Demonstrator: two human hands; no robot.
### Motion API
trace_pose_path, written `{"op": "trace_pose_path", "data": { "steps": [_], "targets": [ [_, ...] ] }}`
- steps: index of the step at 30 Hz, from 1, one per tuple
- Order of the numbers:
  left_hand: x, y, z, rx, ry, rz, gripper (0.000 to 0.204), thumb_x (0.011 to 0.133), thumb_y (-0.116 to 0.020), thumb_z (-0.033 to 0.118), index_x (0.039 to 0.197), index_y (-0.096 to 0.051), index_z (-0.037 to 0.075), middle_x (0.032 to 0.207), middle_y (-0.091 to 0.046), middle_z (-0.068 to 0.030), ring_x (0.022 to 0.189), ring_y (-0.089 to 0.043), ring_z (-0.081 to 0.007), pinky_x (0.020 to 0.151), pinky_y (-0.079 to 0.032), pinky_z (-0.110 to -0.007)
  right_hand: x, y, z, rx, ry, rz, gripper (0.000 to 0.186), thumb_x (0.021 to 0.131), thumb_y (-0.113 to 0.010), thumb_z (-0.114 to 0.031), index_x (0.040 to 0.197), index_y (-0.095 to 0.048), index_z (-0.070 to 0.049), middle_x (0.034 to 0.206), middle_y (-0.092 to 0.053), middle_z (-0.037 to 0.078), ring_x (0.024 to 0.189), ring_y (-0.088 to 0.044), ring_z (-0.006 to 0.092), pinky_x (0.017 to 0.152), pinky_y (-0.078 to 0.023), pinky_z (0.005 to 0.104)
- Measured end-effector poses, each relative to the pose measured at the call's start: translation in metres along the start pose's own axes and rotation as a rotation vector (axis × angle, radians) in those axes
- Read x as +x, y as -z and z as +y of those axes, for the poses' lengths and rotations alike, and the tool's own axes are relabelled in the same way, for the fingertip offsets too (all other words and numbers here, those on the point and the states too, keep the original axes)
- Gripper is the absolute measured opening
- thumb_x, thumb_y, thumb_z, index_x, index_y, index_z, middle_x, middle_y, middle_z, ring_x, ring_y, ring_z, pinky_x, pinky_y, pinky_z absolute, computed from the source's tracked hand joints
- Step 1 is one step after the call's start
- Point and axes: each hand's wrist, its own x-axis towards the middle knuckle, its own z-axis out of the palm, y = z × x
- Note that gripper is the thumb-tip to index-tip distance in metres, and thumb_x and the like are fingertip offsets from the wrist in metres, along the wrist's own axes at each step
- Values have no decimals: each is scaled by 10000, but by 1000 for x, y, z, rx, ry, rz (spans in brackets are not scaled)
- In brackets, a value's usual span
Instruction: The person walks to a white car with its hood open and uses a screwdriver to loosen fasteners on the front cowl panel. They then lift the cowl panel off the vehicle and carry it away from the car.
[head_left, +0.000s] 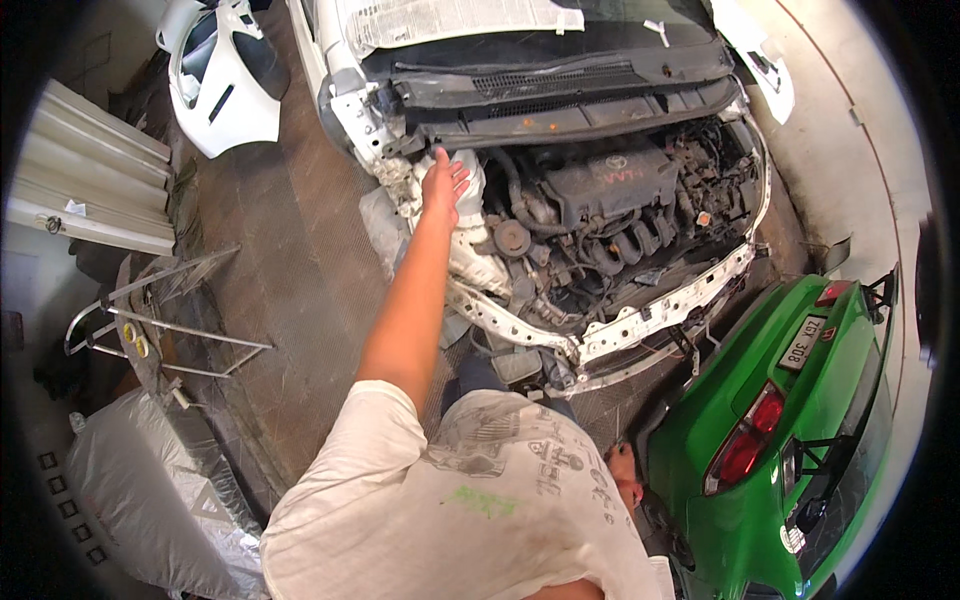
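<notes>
My left hand (444,190) reaches out over the near left corner of a white car's engine bay, thumb and fingers apart. Crumpled white covering (468,185) lies right beneath and beside it; whether they touch, I cannot tell. To the right of that hand sits the uncovered engine (615,185) with a dark plastic cover. The car's bare white front frame (640,335) curves along the near side. What looks like my right hand (622,465) shows in part past my shirt, low beside a green car; its fingers are mostly hidden.
The green car's rear (740,420) stands close on the right. A metal folding stand (190,335) is on the left, with a silver sheet-covered object (150,490) below it. A white bumper (225,100) lies at the far left. Paper (460,20) covers part of the windshield.
</notes>
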Motion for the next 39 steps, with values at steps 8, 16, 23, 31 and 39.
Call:
{"op": "trace_pose_path", "data": {
  "steps": [8,16,23,31,39],
  "targets": [
    [79,-15,13,-37,66,123,598,1001,-675,378,1319,-485,-92,1193,-644,-299,971,-736,-388,825,-642,-430,-54,-10,27,-264,-244,-47,550,943,-568,-413,1273,-612,26,1229,-653,331,1174,-629,478,1000,-485,528],
    [78,-28,16,78,-185,206,498,957,-629,133,1248,-449,-229,1047,-671,-314,719,-766,-348,614,-643,-352,-75,-54,79,-183,-325,-40,555,939,-567,-411,1269,-617,32,1279,-621,345,1203,-605,494,1024,-472,538],
    [33,-38,6,84,-371,139,364,968,-613,159,1150,-559,-152,1051,-703,-244,779,-768,-341,675,-639,-354,-67,-64,76,-150,-260,4,558,935,-565,-409,1265,-621,38,1322,-593,358,1229,-585,508,1046,-461,547],
    [11,-90,71,95,-504,98,322,981,-631,182,1046,-569,-127,953,-706,-220,746,-761,-295,581,-591,-301,-19,-78,97,90,-231,139,504,921,-590,-333,1244,-615,52,1063,-702,279,1000,-683,407,893,-531,472],
    [12,-105,100,115,-352,97,382,939,-655,224,1183,-592,-63,1061,-711,-152,846,-757,-279,671,-575,-304,-36,-100,100,73,-260,140,473,910,-606,-299,1223,-613,55,971,-743,239,888,-742,362,814,-574,440]
  ]
}}
